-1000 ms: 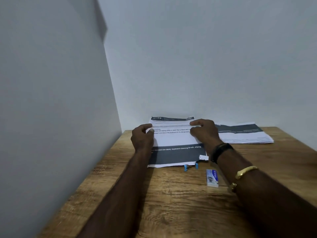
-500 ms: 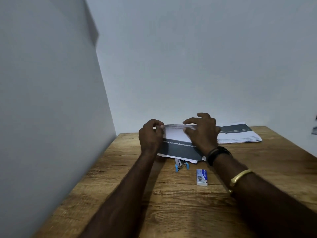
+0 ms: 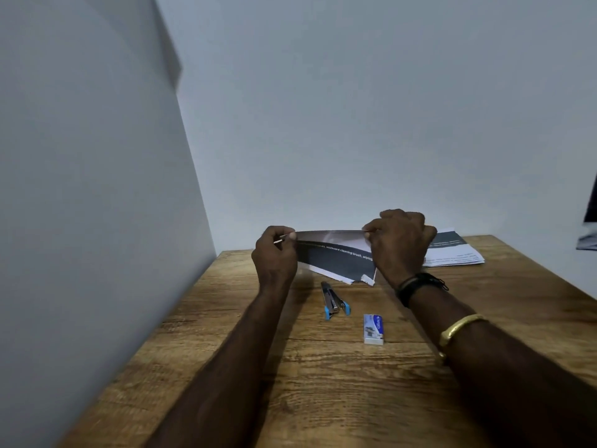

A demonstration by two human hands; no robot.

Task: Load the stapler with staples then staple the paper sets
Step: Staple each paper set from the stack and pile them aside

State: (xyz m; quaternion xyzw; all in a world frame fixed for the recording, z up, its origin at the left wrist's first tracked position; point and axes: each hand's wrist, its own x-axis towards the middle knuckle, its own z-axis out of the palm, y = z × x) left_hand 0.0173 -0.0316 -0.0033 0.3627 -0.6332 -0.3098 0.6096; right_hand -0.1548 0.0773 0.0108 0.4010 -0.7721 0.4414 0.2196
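Note:
Both hands hold a paper set [image 3: 336,258] lifted off the table, its near edge hanging toward me and a dark printed band facing me. My left hand [image 3: 274,257] pinches the set's upper left edge. At the upper right edge, my right hand [image 3: 400,244] grips it. A small stapler [image 3: 332,300] with blue ends lies on the wooden table [image 3: 226,367] just below the raised paper. A small white and blue staple box [image 3: 373,329] lies to the stapler's right, nearer me.
A second stack of printed papers [image 3: 452,250] lies flat at the table's back right. Pale walls close the table in at the left and the back. A dark object [image 3: 589,227] shows at the far right edge.
The paper set lay flat on the table under both hands; now both hands have lifted it by its far edge, uncovering the whole stapler beneath it.

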